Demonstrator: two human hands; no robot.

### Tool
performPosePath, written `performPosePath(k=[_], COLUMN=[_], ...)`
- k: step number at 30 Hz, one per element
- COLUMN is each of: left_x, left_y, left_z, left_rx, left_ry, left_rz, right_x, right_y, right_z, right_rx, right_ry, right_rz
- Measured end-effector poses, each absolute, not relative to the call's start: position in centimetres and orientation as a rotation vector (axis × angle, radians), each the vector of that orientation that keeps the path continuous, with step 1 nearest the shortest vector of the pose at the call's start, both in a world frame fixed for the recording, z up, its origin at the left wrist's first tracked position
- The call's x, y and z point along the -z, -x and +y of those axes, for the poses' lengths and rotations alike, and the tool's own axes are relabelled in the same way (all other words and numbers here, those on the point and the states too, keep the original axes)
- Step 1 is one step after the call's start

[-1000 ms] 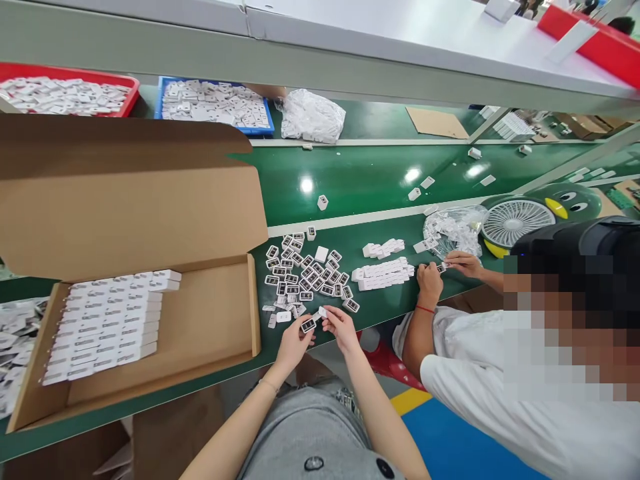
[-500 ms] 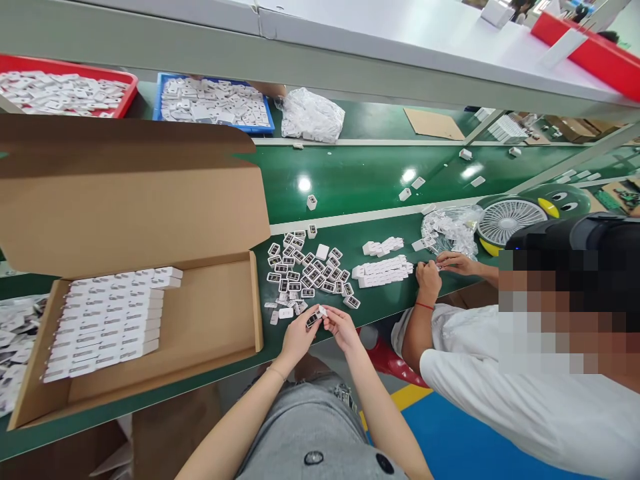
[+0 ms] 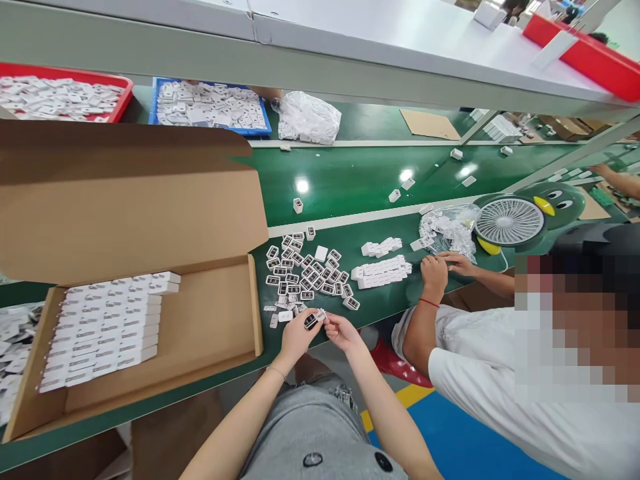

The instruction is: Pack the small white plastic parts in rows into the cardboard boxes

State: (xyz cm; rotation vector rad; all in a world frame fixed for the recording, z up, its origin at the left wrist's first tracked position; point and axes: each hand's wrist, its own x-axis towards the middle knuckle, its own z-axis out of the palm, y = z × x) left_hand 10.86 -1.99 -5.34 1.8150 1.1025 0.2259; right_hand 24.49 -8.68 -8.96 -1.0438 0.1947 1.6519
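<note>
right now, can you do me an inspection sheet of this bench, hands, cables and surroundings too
Surface: green bench, bearing an open carton partly filled with white units
Parts: cluster of white housings with dark insides; rows of white pieces to their right
Clutter: loose flat pieces; plastic bag of parts
Hands: left hand holds one housing; right hand pinches a small white piece
Cables: white cord below the penguin fan
Surroundings: co-worker at right; red tray and blue tray beyond the carton
</note>
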Motion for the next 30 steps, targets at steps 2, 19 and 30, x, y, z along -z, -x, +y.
performPosePath(k=[2, 19, 30], left_x=[5.4, 6.2, 6.2], left_y=[-10.7, -10.4, -10.5], left_z=[-2.0, -1.6, -1.8], left_rx=[-0.244, -0.116, -0.143], left_ry=[-1.825, -1.752, -1.696], left_rz=[1.111, 1.156, 1.171], right_x=[8.9, 7.9, 8.3], right_y=[-24.5, -24.0, -22.5], right_z=[-8.6, -8.2, -8.8], right_rx=[-1.677, -1.476, -0.801], right_ry=[1.044, 1.466, 1.833], right_rz=[0.181, -0.401, -1.057])
